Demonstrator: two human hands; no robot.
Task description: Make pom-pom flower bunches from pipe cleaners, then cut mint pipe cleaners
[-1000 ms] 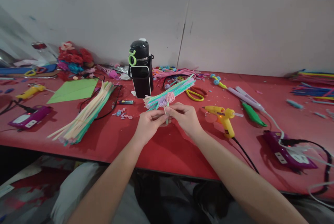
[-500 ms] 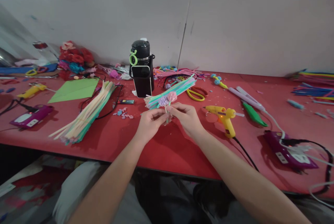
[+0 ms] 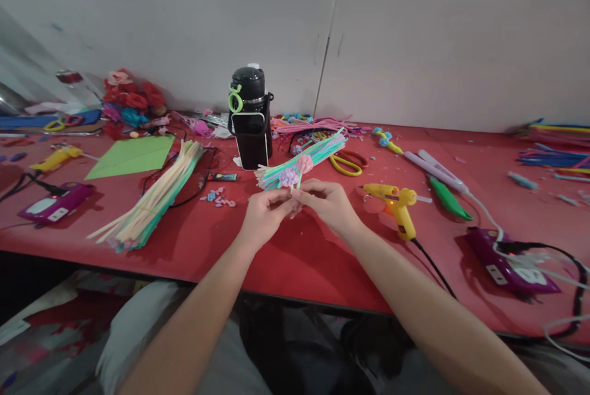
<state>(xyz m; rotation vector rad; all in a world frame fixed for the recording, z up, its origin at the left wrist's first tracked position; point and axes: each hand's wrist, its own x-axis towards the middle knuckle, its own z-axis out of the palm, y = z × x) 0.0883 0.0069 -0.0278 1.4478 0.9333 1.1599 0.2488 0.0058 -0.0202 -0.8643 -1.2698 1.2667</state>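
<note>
My left hand (image 3: pixel 268 211) and my right hand (image 3: pixel 326 201) meet at the fingertips over the red table. Both are closed, pinching the thin stems of a small pipe-cleaner flower piece. It carries a pink flower (image 3: pixel 304 164) and a lilac flower cluster (image 3: pixel 289 176), which stand just above my fingertips. The lower stem ends are mostly hidden by my fingers. Right behind the flowers lies a bundle of mint, lilac and cream pipe cleaners (image 3: pixel 322 149). Small cut bits (image 3: pixel 219 197) are scattered left of my left hand.
A yellow glue gun (image 3: pixel 396 201) with a cord lies to the right, near a purple power strip (image 3: pixel 511 263) and a lilac straightener (image 3: pixel 436 171). Behind stand a black bottle (image 3: pixel 249 88) and a phone (image 3: pixel 251 140). More pipe cleaners (image 3: pixel 152 198) lie left, by green paper (image 3: pixel 133 156).
The flower piece has turned slightly between my fingers, and the lilac cluster shows more fully. My hands stay at nearly the same place, the fingertips a little closer together.
</note>
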